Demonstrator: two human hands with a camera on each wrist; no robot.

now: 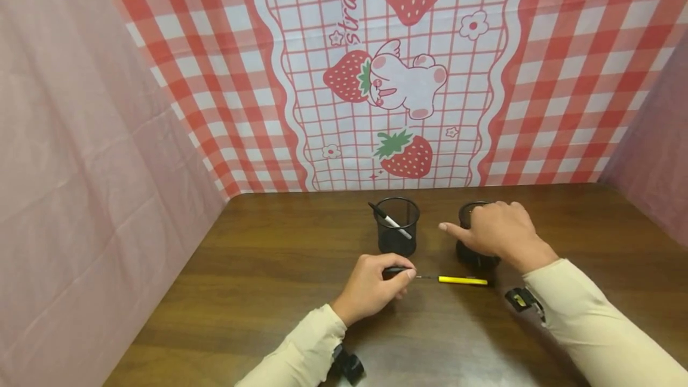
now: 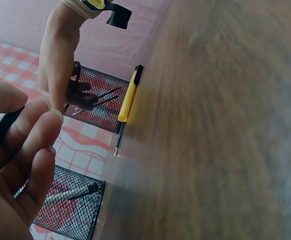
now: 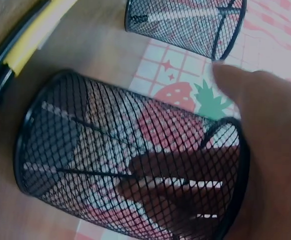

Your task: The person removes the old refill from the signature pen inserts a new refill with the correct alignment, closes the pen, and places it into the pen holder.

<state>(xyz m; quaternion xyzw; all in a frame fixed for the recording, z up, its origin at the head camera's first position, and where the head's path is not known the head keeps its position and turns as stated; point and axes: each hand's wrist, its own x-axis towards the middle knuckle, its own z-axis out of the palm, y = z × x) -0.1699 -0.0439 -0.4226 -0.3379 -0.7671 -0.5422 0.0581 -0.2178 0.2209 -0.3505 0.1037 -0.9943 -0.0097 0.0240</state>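
Yellow Marker Lies Crosswise as Both Hands Work Near Mesh Cups

A yellow marker [image 1: 463, 280] lies flat on the wooden surface [image 1: 430, 339], to the right of the left hand [image 1: 371, 285] and just in front of the cup under the right hand [image 1: 502, 229]. Its long axis runs side to side, black end to the right, yellow end toward the left hand. A slim dark pen [image 2: 119, 137] lies alongside, its tip pointing left past the marker. The left hand pinches a small black item [image 1: 393, 271], partly hidden by fingers. The right hand spreads its thumb leftward, fingers extended and visible through the right cup [image 3: 75, 145]'s mesh; whether inside or behind is unclear. Thin sticks [image 3: 98, 173] stand in that cup. In the left cup [image 1: 396, 246], a white marker [image 1: 395, 224] leans, black end up and left.
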